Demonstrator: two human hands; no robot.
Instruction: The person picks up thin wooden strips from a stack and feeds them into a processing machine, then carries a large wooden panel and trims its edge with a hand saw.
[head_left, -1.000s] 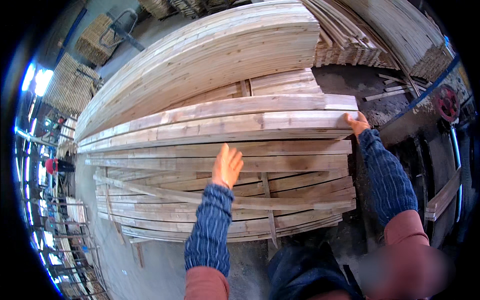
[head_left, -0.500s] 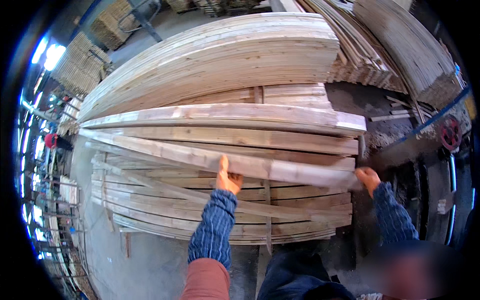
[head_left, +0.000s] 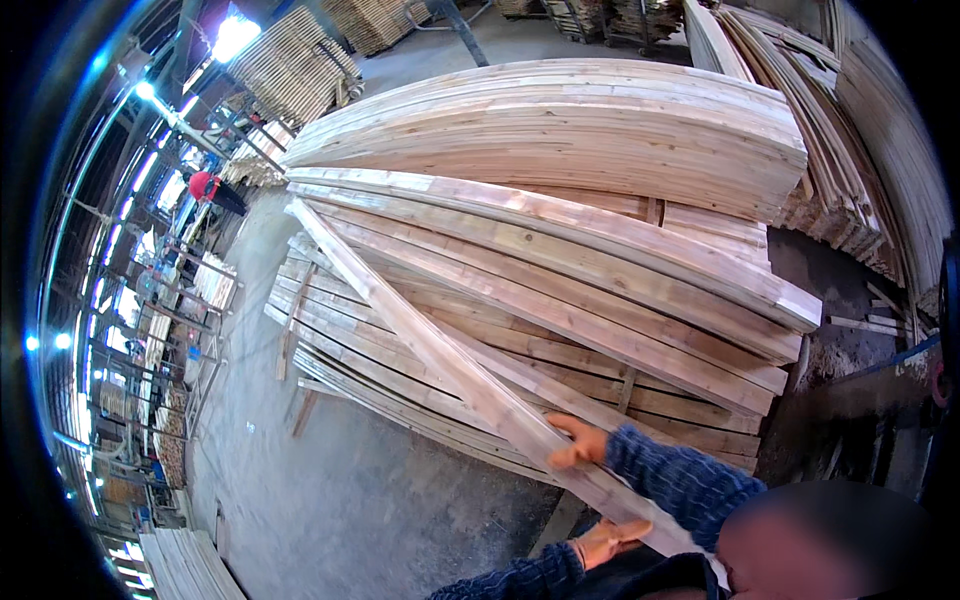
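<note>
A long pale wooden board (head_left: 470, 375) slants from the far left of a lumber layer down to the lower right, toward my body. Over its near part lies my right hand (head_left: 582, 442), closed on the board, the forearm coming in from the right. Lower down, my left hand (head_left: 608, 541) grips the board's left edge from below, partly hidden by it; that arm enters from the bottom. The board's near end is hidden at my body. Beneath it, several boards (head_left: 560, 290) lie side by side with gaps between them, spread like a fan.
A tall stack of boards (head_left: 560, 130) stands behind the layer. More lumber (head_left: 840, 150) is piled at the far right. Wood offcuts (head_left: 868, 325) lie on the floor below it. A person in red (head_left: 203, 187) is far off at the left, near racks of wood.
The view has turned left. The held board has swung nearer my body at its close end. My left hand has shifted to its near edge, and my right hand farther along it.
</note>
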